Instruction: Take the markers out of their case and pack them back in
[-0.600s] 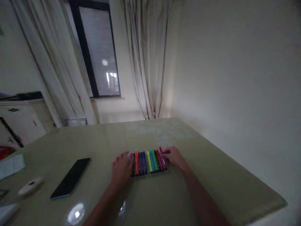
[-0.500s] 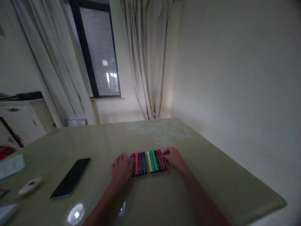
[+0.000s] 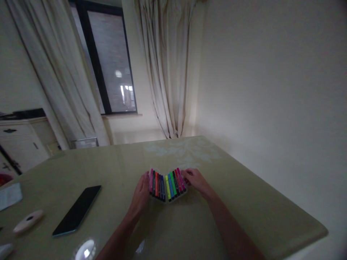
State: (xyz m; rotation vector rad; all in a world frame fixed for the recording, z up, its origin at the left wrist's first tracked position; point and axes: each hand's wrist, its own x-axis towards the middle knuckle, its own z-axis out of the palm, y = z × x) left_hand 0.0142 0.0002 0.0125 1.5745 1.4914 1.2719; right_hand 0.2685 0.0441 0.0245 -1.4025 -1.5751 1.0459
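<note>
Roughly twelve pens (image 3: 175,185), dark ends nearest, were aligned lengthwise forward in one V-bent case (image 3: 177,196) over one table (image 3: 116,162); its right edge was pinched by the right hand (image 3: 197,181); left hand (image 3: 140,193) closure could not be told.

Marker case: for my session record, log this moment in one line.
marker case: open, halves tilted into V | markers: in both halves | left hand: at left edge | right hand: at right edge

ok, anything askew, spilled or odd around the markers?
Nothing stands out. The marker case is angled into a V, but the left hand and right hand are at its outer edges. The markers sit in rows; no spill or damage shows.
</note>
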